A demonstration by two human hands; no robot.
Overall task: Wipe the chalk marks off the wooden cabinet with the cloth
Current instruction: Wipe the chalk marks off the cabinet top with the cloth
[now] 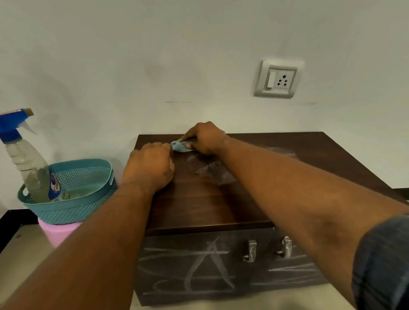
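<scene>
Cloth: the small blue cloth (181,146) lies bunched on the cabinet top, close to its far edge and towards the far-left corner.
Right hand: the right hand (205,138) lies over the cloth's right part, knuckles up, fingers curled round it with the thumb underneath, gripping it against the wood.
Left hand: the left hand (149,169) rests on the top just left of the cloth, back upward, fingers curled under. Its fingertips meet the cloth's left end, but whether they pinch it cannot be told.
Arms: both forearms reach forward over the cabinet's front edge and draw together at the cloth; a dark blue sleeve (401,260) is pushed up the right arm.
Cabinet: the dark wooden cabinet (203,205) stands on the floor against the wall, with two metal handles (250,249) on its front.
Chalk marks: white chalk marks (210,267) cross the front; a pale chalk smear (212,171) lies mid-top, between the forearms.
Left of cabinet: a teal basket (78,208) sits on a pink container (55,231); a spray bottle (29,168) with a blue trigger leans inside the basket.
Wall: a switch socket (278,79) is above the cabinet's far-right corner.
</scene>
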